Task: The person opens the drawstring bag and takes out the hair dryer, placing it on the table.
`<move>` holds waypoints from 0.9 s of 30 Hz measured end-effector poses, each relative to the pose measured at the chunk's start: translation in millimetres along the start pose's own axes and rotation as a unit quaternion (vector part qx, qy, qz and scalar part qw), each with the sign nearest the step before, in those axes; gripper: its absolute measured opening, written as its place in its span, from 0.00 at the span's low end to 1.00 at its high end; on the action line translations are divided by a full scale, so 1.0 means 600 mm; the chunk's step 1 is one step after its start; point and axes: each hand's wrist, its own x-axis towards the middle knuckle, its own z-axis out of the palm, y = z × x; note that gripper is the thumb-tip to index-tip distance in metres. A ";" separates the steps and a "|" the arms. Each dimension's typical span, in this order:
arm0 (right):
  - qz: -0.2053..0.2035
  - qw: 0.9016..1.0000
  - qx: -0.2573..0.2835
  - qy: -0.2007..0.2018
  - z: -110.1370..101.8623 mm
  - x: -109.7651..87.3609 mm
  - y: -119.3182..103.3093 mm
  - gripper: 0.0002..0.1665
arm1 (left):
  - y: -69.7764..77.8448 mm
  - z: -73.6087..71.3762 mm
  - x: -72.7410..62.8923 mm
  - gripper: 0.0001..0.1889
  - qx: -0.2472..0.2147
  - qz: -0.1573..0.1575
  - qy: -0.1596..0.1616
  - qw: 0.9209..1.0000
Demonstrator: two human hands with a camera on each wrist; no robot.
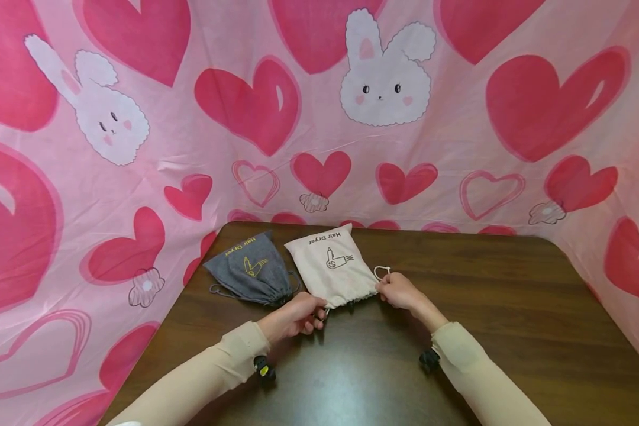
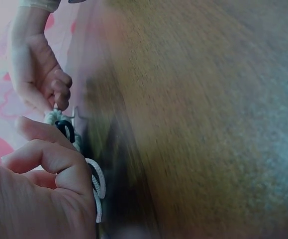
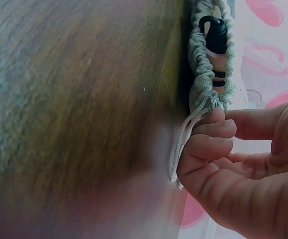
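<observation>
A cream drawstring bag (image 1: 330,263) printed with a hair dryer lies on the table, its gathered mouth toward me. My left hand (image 1: 300,313) pinches the left corner of the mouth, with curled fingers beside a loop of white cord (image 2: 98,181). At the opposite corner, my right hand (image 1: 399,291) grips the cloth between thumb and fingers; a white cord loop (image 3: 177,149) hangs by its fingertips. Between the hands the mouth gapes slightly, showing a black cord end (image 3: 216,37) inside. The rest of the contents is hidden by the cloth.
A dark grey drawstring bag (image 1: 252,269) with yellow print lies left of the cream one, close to my left hand. Both rest on a brown wooden table (image 1: 484,307). Pink cloth (image 1: 447,136) with hearts and rabbits hangs around the table's back and sides.
</observation>
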 end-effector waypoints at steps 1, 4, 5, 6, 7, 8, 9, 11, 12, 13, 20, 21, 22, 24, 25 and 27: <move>0.001 1.000 -0.001 0.000 0.000 0.000 0.000 0.16 | 0.000 0.000 -0.001 0.09 0.000 0.001 0.001 1.000; 0.002 1.000 -0.002 0.001 0.000 0.000 0.000 0.15 | -0.001 -0.002 -0.002 0.09 0.000 0.000 0.005 1.000; 0.003 1.000 -0.002 0.001 0.000 0.000 0.000 0.15 | -0.002 -0.002 -0.002 0.09 0.000 -0.001 0.006 1.000; 0.003 1.000 -0.002 0.001 0.001 0.000 0.000 0.15 | -0.002 -0.003 -0.003 0.09 0.001 -0.001 0.006 1.000; 0.003 1.000 -0.002 0.001 0.001 0.000 0.000 0.15 | -0.003 -0.003 -0.003 0.09 0.001 -0.001 0.006 1.000; 0.002 1.000 -0.002 0.001 0.001 0.000 0.000 0.15 | -0.003 -0.004 -0.003 0.09 0.001 -0.002 0.006 1.000; 0.002 1.000 -0.003 0.001 0.000 0.000 0.000 0.15 | -0.003 -0.004 -0.004 0.09 0.002 -0.001 0.006 1.000; 0.001 1.000 -0.002 0.001 0.000 0.000 0.000 0.15 | -0.002 -0.005 -0.005 0.09 0.003 -0.001 0.005 1.000; 0.001 1.000 -0.002 0.001 0.000 0.000 0.000 0.15 | -0.002 -0.005 -0.005 0.09 0.004 0.000 0.004 1.000; 0.001 1.000 -0.003 0.001 -0.001 -0.001 -0.001 0.15 | -0.002 -0.005 -0.006 0.09 0.004 0.000 0.004 1.000; 0.000 1.000 -0.003 0.003 -0.004 -0.003 -0.001 0.13 | 0.000 -0.005 -0.009 0.09 0.005 0.001 0.005 1.000; -0.001 1.000 -0.004 0.003 -0.004 -0.004 -0.001 0.14 | 0.000 -0.006 -0.010 0.09 0.005 0.001 0.005 1.000; -0.002 1.000 -0.004 0.004 -0.005 -0.004 -0.001 0.14 | 0.000 -0.006 -0.010 0.09 0.005 0.001 0.005 1.000; -0.004 1.000 -0.005 0.003 -0.006 -0.004 -0.001 0.14 | 0.000 -0.007 -0.011 0.09 0.006 0.002 0.004 1.000; -0.005 1.000 -0.006 0.002 -0.006 -0.003 -0.001 0.14 | 0.000 -0.008 -0.011 0.09 0.007 0.002 0.005 1.000; -0.005 1.000 -0.007 0.000 -0.007 -0.002 0.000 0.15 | 0.000 -0.010 -0.011 0.09 0.009 0.001 0.005 1.000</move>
